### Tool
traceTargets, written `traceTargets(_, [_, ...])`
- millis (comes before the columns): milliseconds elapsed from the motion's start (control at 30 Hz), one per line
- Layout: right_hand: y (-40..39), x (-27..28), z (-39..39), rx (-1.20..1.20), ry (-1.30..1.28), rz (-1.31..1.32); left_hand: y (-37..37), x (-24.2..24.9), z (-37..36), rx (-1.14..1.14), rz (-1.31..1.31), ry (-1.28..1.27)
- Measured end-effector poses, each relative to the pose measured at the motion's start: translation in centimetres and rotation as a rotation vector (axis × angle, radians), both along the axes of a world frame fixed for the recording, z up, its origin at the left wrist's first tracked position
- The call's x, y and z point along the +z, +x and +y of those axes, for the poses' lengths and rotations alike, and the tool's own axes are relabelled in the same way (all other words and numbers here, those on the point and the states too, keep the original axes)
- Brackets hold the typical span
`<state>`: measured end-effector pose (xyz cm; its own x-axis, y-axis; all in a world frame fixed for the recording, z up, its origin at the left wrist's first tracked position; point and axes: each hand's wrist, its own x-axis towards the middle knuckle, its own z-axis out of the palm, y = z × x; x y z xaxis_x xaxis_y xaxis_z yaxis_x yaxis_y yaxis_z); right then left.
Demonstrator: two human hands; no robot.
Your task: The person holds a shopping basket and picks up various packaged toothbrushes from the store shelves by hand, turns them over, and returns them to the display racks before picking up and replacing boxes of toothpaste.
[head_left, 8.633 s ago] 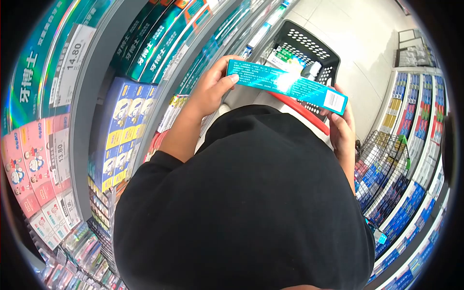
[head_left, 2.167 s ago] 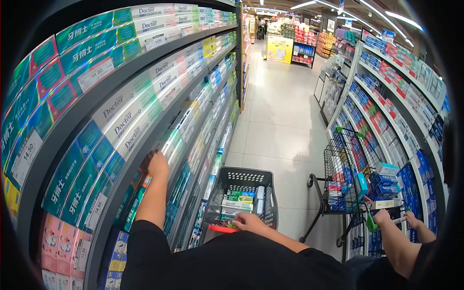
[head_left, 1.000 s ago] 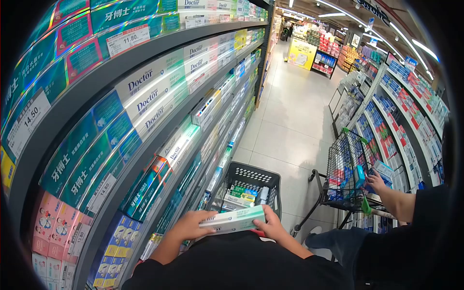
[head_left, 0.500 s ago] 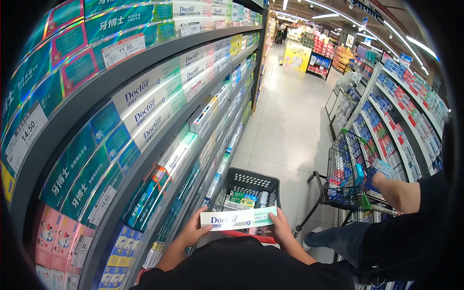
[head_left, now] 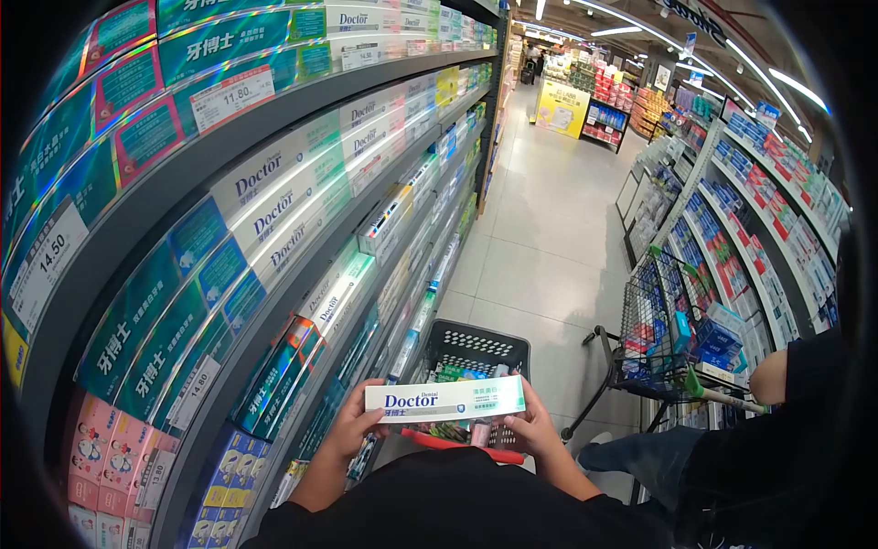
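Note:
A white and pale green toothpaste box (head_left: 445,400) marked "Doctor" is held level in front of my chest. My left hand (head_left: 352,423) grips its left end, and my right hand (head_left: 538,428) grips the right end, thumb on the lower front edge. Directly beyond and below it is a dark grey shopping basket (head_left: 480,337) with a red handle (head_left: 485,451). Several packages lie inside the basket, partly hidden by the box. To the left, similar white "Doctor" boxes (head_left: 274,203) are stacked on the shelf.
Shelves of toothpaste with price tags (head_left: 233,99) run along my left. On the right stands a black wire cart (head_left: 654,339) holding blue boxes (head_left: 718,339), with another person (head_left: 777,439) in dark clothes beside it. A tiled aisle (head_left: 530,247) leads to a yellow display (head_left: 560,108).
My hands have raised the toothpaste box slightly and shifted it left. The other person's forearm has drawn back from the wire cart, where blue boxes now show.

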<state>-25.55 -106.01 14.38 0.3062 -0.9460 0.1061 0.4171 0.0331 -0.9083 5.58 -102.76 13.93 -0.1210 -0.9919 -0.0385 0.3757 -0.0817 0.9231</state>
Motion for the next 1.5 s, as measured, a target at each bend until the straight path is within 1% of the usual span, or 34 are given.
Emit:
traceTargets(67, [0.1,0.1,-0.1,-0.019,-0.051,0.019,0.1,0.2,0.0,0.004,0.016,0.010])
traceTargets(200, [-0.1,-0.2,-0.4,-0.020,-0.030,-0.015,0.4,0.8,0.0,-0.006,0.003,0.011])
traceTargets(267, [-0.3,-0.7,-0.9,-0.015,-0.065,-0.023,0.4,0.8,0.1,-0.007,0.118,-0.078])
traceTargets(300, [-0.5,-0.9,-1.0,-0.019,-0.044,-0.031,0.3,0.7,0.2,-0.006,0.177,-0.123])
traceTargets(333, [-0.6,-1.0,-1.1,-0.024,-0.024,-0.040,0.7,0.1,0.0,-0.062,0.129,-0.195])
traceTargets(433, [-0.6,-1.6,-1.0,-0.050,0.042,-0.036,1.5,-0.3,0.3,-0.068,-0.012,-0.076])
traceTargets(533, [-0.6,-2.7,-1.0,-0.091,0.098,-0.010,1.9,-1.4,-0.1,-0.023,-0.115,0.038])
traceTargets(633, [-0.6,-3.0,-0.7,-0.112,0.123,-0.006,1.9,-1.5,-0.1,-0.044,-0.151,0.007])
traceTargets(833, [-0.7,-3.2,-0.7,-0.092,0.114,0.015,1.4,-1.0,-0.2,0.019,-0.160,-0.031])
traceTargets(1167, [-0.4,-2.9,-0.5,-0.120,0.087,0.054,1.5,-1.2,0.1,0.012,-0.149,-0.034])
traceTargets(1267, [-0.4,-2.7,-0.5,-0.129,0.127,0.046,1.5,-0.9,0.2,0.009,-0.143,-0.031])
traceTargets(1500, [-0.3,-2.7,-0.5,-0.118,0.118,0.054,1.6,-1.1,0.2,0.015,-0.138,-0.011])
